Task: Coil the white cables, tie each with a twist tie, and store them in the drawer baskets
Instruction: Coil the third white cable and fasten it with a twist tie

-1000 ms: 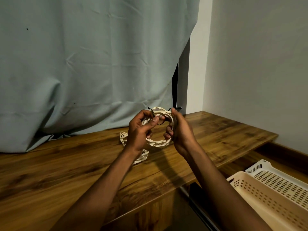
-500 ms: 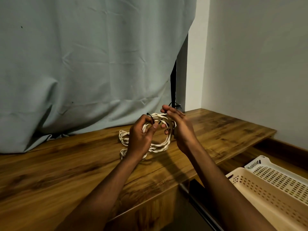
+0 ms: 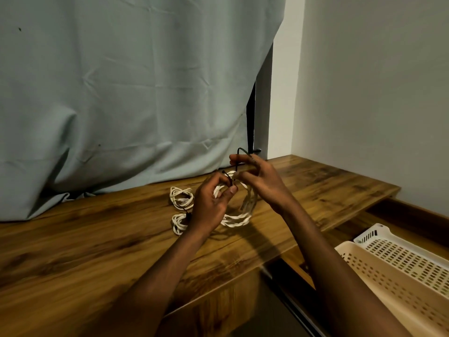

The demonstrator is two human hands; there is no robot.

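Note:
I hold a coiled white cable (image 3: 239, 218) upright above the wooden desk (image 3: 97, 239). My left hand (image 3: 210, 205) grips the coil's left side and pinches one dark end of a twist tie (image 3: 228, 177). My right hand (image 3: 257, 181) pinches the tie's other end, which arcs up above my fingers at the coil's top. Two more coiled white cables lie on the desk behind my left hand: one further back (image 3: 181, 194), one nearer (image 3: 179, 222) and partly hidden by my wrist.
A grey curtain (image 3: 121, 93) hangs along the desk's back edge. At lower right, two perforated plastic baskets sit in an open drawer, a beige basket (image 3: 379, 285) in front and a white basket (image 3: 403, 249) behind it. A plain wall (image 3: 376, 93) stands on the right.
My right hand has lifted and drawn one end of the twist tie up above the coil. My left hand stays on the coil's left side. The camera has drifted slightly.

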